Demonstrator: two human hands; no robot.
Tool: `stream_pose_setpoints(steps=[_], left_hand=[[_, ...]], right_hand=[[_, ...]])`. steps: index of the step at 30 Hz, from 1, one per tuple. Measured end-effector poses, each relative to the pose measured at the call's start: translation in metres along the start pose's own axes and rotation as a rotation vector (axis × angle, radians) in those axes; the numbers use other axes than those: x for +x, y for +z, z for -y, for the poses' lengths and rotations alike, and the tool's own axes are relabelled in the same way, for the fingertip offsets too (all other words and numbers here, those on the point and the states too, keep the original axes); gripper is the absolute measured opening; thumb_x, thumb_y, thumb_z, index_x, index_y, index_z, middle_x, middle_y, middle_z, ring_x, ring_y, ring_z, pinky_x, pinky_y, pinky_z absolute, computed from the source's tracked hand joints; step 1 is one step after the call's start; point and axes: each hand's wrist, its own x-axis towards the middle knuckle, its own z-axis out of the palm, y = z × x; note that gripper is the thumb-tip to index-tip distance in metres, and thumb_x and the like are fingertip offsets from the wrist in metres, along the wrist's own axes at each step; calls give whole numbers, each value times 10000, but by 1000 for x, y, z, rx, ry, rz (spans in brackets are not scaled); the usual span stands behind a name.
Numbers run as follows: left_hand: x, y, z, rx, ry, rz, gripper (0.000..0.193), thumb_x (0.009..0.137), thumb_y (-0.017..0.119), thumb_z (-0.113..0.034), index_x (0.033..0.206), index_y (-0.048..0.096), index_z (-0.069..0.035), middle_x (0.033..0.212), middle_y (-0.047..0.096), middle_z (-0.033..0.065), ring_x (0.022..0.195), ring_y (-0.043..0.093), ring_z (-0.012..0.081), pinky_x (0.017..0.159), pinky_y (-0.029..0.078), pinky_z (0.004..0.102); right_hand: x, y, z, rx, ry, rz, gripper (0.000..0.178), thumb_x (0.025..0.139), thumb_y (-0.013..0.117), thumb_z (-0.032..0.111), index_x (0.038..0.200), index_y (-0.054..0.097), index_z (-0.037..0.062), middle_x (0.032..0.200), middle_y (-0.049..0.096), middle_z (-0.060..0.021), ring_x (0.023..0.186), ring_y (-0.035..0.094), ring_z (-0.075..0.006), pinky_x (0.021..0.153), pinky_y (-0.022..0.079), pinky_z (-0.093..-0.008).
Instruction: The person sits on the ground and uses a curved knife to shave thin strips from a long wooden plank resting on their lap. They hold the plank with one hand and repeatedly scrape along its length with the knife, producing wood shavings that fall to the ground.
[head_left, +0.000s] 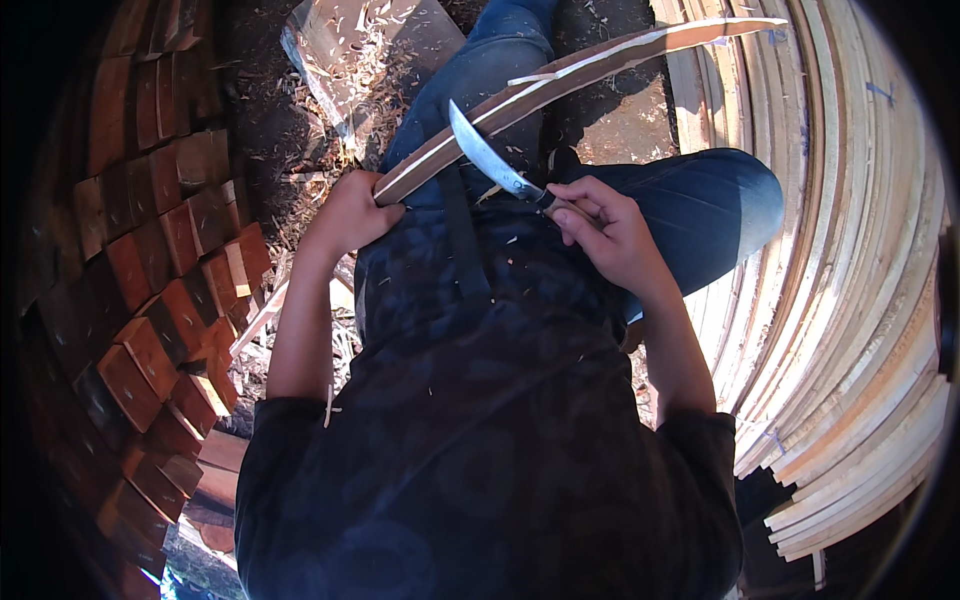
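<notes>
1. I see the right hand (605,228) grasping the knife (488,156) by its handle, blade crossing above the strip (contact, I cannot tell).
2. The left hand (355,215) grips the near end of the strip (560,86), which slants away to the right.
3. I judge this as shaving; the next stroke calls for a braced strip and shallow edge.
4. Beyond lie shavings (368,62); at right, pale slats (835,250).
</notes>
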Motion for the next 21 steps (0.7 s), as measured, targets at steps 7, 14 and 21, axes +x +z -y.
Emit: stream_pose_setpoints(steps=[7,14,21], left_hand=[[1,3,0,0,-25,16,260,670,686,-171,821,671,40,720,638,234,722,665,348,693,493,404],[1,6,2,21,-1,-1,272,671,688,-169,851,671,34,733,640,233,736,660,365,699,497,412],[-5,3,-2,8,14,-18,268,684,686,-152,885,679,25,753,647,233,745,658,369,708,500,407]], right_hand=[[12,-16,12,-24,-131,-267,265,979,549,114,1232,522,38,723,587,-64,482,421,-21,429,319,-168],[6,-28,9,128,-108,-357,286,973,561,128,1244,524,43,723,592,-34,490,421,-21,447,328,-179],[8,-18,2,105,-20,-274,273,975,567,149,1225,516,51,710,571,-45,472,401,-27,425,307,-178]])
